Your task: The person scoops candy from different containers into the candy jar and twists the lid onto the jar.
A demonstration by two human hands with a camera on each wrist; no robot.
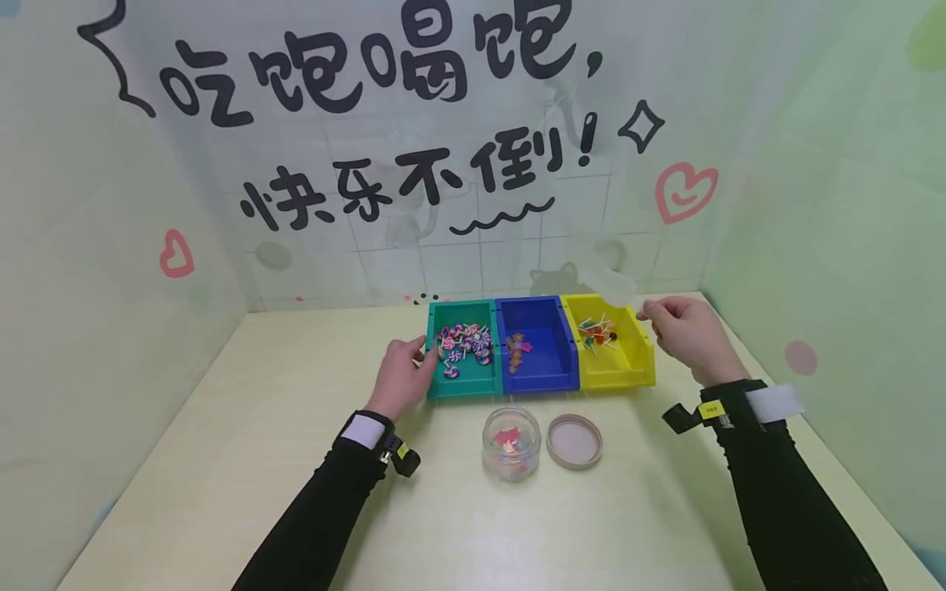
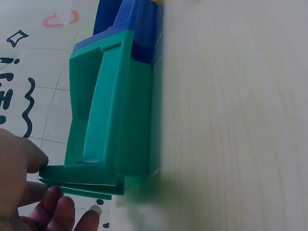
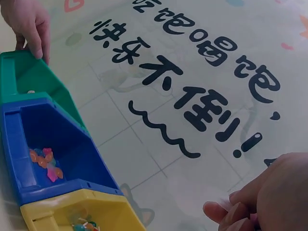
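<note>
My left hand [image 1: 402, 377] pinches the outer side wall of the green bin [image 2: 96, 115], thumb on one side and fingers on the other. Swirl lollipop pieces [image 1: 464, 341] lie in that bin. Joined to it, the blue bin [image 1: 547, 328] contains small bear-shaped pieces [image 1: 516, 353]. The yellow bin [image 1: 628, 361] has small stick lollipops [image 1: 597, 332] in it. Beside and above the yellow bin, my right hand [image 1: 683, 332] pinches a thin, whitish see-through piece [image 1: 612, 287], like a plastic bag; its exact kind is unclear. The right wrist view shows thumb and fingertips together.
In front of the bins stands an uncovered clear round jar [image 1: 512, 460] with reddish pieces inside. Its round lid [image 1: 575, 442] lies just to the right on the pale wooden table [image 1: 296, 394]. A printed wall sheet [image 1: 443, 263] stands behind the bins.
</note>
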